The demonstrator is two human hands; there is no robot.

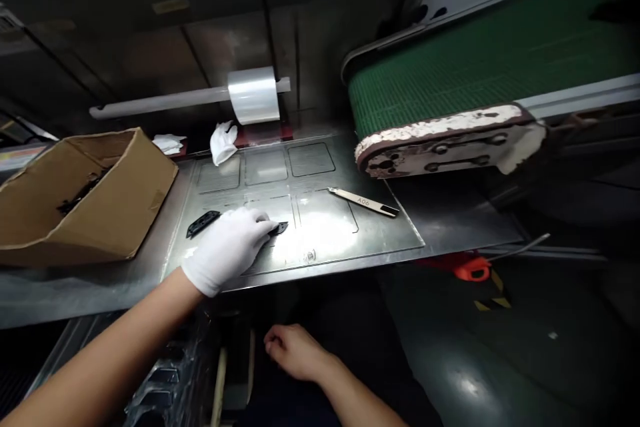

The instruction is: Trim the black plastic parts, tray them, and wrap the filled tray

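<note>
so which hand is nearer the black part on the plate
Left. The gloved left hand rests on the black part; the bare right hand sits below the plate edge.

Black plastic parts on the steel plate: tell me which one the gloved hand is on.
The right-hand black part, its end poking out beyond the gloved left hand. The other black part lies uncovered to the left, nearer the cardboard box.

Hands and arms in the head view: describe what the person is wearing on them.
The left hand wears a plain white fabric glove that ends at the wrist, with no visible markings. The right hand is bare, with no glove. Both forearms are uncovered: no sleeves reach into view, and no watch, band or jewellery shows on either wrist.
</note>
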